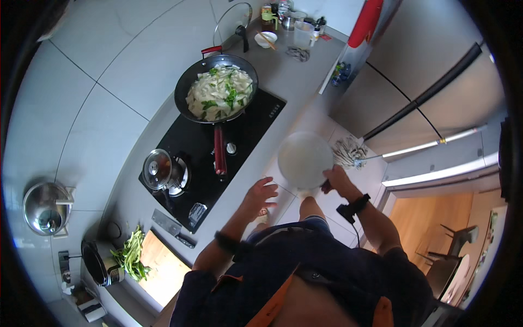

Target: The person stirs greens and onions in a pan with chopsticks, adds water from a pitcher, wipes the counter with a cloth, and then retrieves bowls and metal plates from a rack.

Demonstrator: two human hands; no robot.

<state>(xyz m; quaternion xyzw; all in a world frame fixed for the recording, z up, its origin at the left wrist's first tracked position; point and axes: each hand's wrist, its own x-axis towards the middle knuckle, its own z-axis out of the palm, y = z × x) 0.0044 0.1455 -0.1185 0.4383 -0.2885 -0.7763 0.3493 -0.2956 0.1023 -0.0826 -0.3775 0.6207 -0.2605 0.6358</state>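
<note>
My right hand [338, 182] grips the edge of a round, whitish shallow vessel [305, 157], held over the floor in front of my legs. A small dark red piece [326, 187] shows under those fingers; whether it is a handle I cannot tell. My left hand [259, 199] hangs free near the counter's front edge, fingers apart and holding nothing. On the far burner sits a black wok [179, 92] with a dark red handle [220, 149] pointing towards me. Pale, flat sliced food with green leaves [222, 92] fills it.
A glass-lidded pot [157, 168] stands on the near burner of the black gas hob [249, 126]. A cleaver [166, 221], a cutting board [165, 269] and green stalks [135, 255] lie left. A glass lid [233, 24] leans behind the wok. A mop [350, 153] stands right.
</note>
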